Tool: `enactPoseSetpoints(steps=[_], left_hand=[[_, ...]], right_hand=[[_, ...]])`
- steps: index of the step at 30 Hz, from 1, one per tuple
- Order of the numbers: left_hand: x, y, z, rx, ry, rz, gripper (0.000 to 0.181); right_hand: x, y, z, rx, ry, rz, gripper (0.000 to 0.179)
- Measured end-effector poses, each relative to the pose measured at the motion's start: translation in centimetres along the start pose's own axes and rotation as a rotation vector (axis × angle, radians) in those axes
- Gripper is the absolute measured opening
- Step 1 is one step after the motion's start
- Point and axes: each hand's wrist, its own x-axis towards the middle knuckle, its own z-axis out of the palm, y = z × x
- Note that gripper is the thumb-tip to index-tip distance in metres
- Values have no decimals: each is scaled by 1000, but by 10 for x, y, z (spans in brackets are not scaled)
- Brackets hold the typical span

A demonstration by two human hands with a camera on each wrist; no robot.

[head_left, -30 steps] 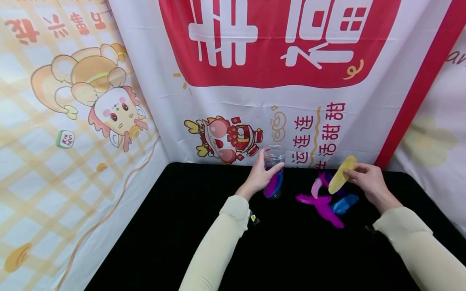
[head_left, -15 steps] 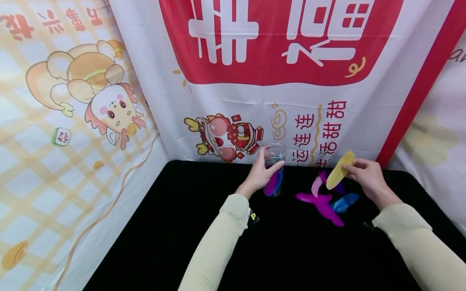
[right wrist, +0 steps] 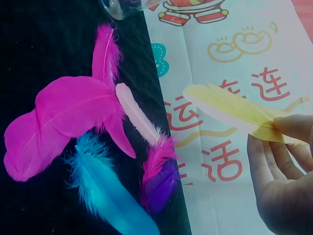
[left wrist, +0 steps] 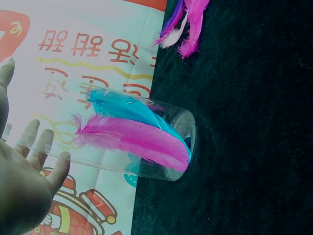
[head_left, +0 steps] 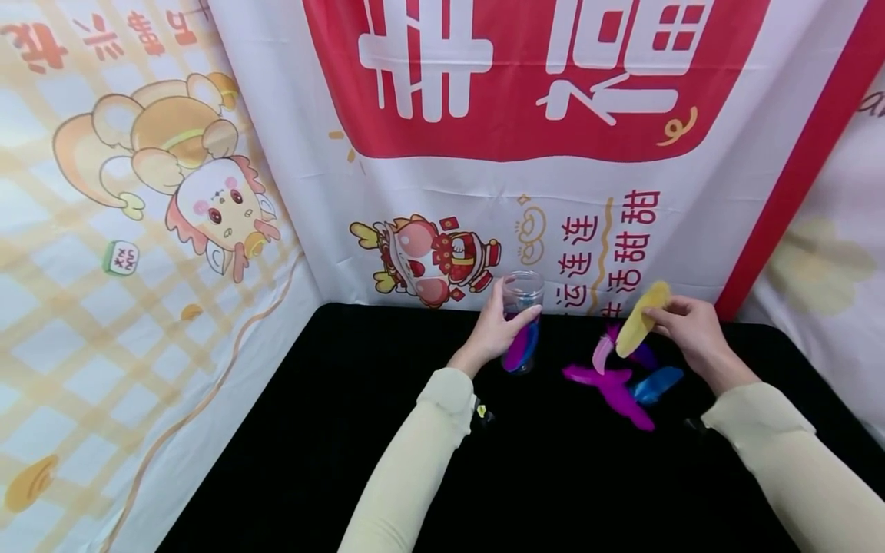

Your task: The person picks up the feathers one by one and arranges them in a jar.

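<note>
While the glass cup (head_left: 523, 286) is kept in place by the left hand (head_left: 494, 326), the yellow feather (head_left: 639, 322) is shifted slightly leftward by the right hand (head_left: 698, 334) over the last second; the move is small, and by judgement the yellow feather is only brought a little nearer the glass cup, the two being well apart; no other feather is seen to be displaced. The yellow feather is pinched between thumb and fingers near its quill end, a short bit of quill being left past the grip; the blade is left free and tilted, its far end pointed down and left in the head view; it is held off the loose feathers, which are spread on the black table (head_left: 311, 438): magenta feathers (right wrist: 63, 112), a blue feather (right wrist: 110, 183), a pale pink feather (right wrist: 138, 114) and a purple feather (right wrist: 161, 190). The upper part of the glass cup is gripped by the left hand, thumb on the near side; its base is apparently rested upright on the table; inside it a pink feather (left wrist: 132, 141) and a turquoise feather (left wrist: 132, 110) are seen, side by side; how firmly it is squeezed cannot be told.
</note>
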Motion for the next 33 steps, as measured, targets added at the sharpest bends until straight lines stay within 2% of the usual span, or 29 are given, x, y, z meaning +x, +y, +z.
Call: enactPoseSetpoints(steps=[3,9,17,22,30,33], left_hand=[[-1,1,0,8,3,-5,73],[-1,1,0,21,4,-4,72],[-2,2,0,15,22,5,73],[-2,-1,1,10,17,6,73],[0,-2,1,10,16,4,75],[1,-2,1,9,13,7,75]], right_hand=[[-1,-3,2,-4,-4,-6,43],[-2,-9,8,-14,-13,-3,54],[-3,-13,11,102,-22,-25,30],[-5,-15,12,144,-34,-20,32],[-5,-19,15,106,-33,-40,38],[-5,-22,17,88,-29,-58,34]])
